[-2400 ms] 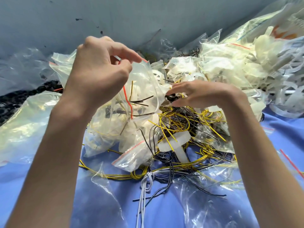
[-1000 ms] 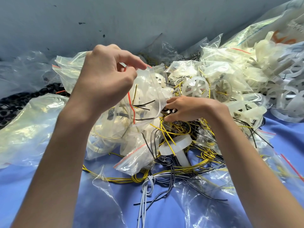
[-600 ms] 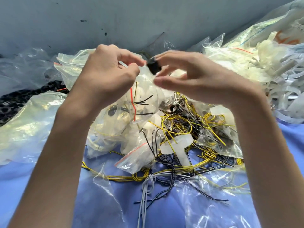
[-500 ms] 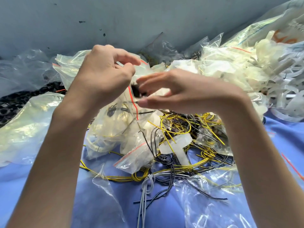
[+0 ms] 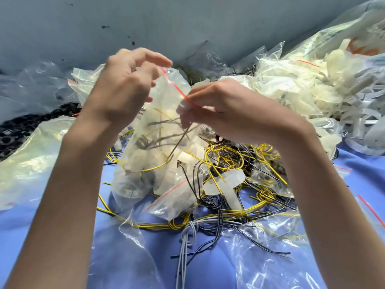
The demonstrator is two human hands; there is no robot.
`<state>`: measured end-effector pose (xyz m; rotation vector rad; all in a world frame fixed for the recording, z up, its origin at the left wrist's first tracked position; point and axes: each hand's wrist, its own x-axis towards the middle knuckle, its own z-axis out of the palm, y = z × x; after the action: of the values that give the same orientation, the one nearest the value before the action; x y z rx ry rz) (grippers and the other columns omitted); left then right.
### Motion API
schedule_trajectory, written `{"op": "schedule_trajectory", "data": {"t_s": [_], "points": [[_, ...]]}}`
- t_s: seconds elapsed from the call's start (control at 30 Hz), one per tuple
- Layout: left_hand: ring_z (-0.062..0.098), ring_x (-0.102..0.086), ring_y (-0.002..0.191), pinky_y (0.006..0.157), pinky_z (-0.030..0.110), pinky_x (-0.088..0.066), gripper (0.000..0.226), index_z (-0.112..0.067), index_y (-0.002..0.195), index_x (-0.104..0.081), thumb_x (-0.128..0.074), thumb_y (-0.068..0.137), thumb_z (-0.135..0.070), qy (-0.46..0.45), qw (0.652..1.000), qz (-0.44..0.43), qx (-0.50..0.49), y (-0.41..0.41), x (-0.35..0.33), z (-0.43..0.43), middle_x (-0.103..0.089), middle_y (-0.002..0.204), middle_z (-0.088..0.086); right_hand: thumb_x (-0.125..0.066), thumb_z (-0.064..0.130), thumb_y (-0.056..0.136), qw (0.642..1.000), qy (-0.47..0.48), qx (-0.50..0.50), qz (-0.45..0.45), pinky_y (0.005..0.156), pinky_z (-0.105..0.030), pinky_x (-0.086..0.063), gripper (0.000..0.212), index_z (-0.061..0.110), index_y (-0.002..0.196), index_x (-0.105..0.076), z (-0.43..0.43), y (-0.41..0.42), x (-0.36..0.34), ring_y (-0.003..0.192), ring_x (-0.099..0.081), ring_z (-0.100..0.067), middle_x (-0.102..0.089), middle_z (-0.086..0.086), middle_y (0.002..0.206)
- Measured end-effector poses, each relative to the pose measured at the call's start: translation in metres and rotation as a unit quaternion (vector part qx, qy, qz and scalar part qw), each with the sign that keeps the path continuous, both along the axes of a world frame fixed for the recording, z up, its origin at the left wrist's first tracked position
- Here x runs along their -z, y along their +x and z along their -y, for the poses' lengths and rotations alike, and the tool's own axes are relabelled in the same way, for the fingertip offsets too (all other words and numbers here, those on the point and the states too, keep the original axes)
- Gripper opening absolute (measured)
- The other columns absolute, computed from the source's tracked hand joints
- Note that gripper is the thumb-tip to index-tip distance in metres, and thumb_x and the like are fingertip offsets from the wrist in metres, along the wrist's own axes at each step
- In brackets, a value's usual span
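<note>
Your left hand (image 5: 123,88) and right hand (image 5: 225,109) each pinch the mouth of the red-striped zip bag (image 5: 166,130), above tangled yellow wires (image 5: 227,157).

The left grip (image 5: 123,88) and right grip (image 5: 225,109) are bare hands on bare forearms.

Grey wall, blue-covered worktop.
Dull grey-blue wall (image 5: 187,21) with small dark specks behind; wrinkled blue cloth (image 5: 362,184) covers the surface; soft, even light.

right hand (image 5: 239,113) now on bag (image 5: 160,138)
</note>
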<state>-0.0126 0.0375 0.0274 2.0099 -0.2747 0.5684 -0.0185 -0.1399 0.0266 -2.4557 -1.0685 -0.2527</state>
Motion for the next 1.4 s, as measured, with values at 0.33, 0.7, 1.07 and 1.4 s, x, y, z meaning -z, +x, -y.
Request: {"op": "schedule_trajectory", "data": {"t_s": [0.33,0.7,1.07,1.4], "points": [[0.003,-0.054,0.097,0.091,0.022,-0.045,0.043,-0.035,0.106,-0.054,-0.035,0.071,-0.019,0.040,0.994,-0.062,0.076,0.008,0.016,-0.011,-0.057,0.118,0.003,-0.043,0.012,0.093,0.935,0.278,-0.127,-0.182,0.071,-0.018,-0.046,0.025,0.008,0.070,-0.054,0.014,-0.005,-0.008,0.066,-0.050,-0.008,-0.055,0.004,0.067],[0.004,-0.052,0.046,0.048,0.018,-0.046,0.022,-0.020,0.078,-0.042,-0.041,0.100,-0.016,-0.076,0.984,-0.083,0.142,0.000,0.009,-0.003,-0.052,0.065,-0.004,-0.046,0.022,0.092,0.860,0.487,-0.023,-0.148,0.042,-0.029,-0.039,0.030,0.019,0.062,-0.049,0.033,0.012,-0.009,0.052,-0.020,-0.015,-0.032,0.003,0.055],[0.009,-0.059,0.045,0.046,0.013,-0.044,0.024,-0.011,0.074,-0.050,-0.057,0.072,-0.035,-0.005,0.949,-0.192,0.248,-0.016,0.009,0.014,-0.060,0.061,-0.002,-0.045,0.025,0.100,0.898,0.381,0.117,-0.188,0.044,-0.019,-0.049,0.028,0.020,0.073,-0.051,0.053,0.027,-0.003,0.055,-0.042,-0.006,-0.041,0.004,0.065],[0.005,-0.050,0.052,0.058,0.018,-0.040,0.031,-0.013,0.063,-0.051,-0.049,0.076,-0.041,0.022,0.974,-0.106,0.198,-0.007,0.013,0.009,-0.055,0.051,-0.011,-0.041,0.080,0.070,0.924,0.304,0.003,-0.232,0.069,-0.032,-0.058,0.067,0.017,0.062,-0.064,0.061,0.032,-0.001,0.060,-0.054,-0.010,-0.057,0.002,0.060]]}}
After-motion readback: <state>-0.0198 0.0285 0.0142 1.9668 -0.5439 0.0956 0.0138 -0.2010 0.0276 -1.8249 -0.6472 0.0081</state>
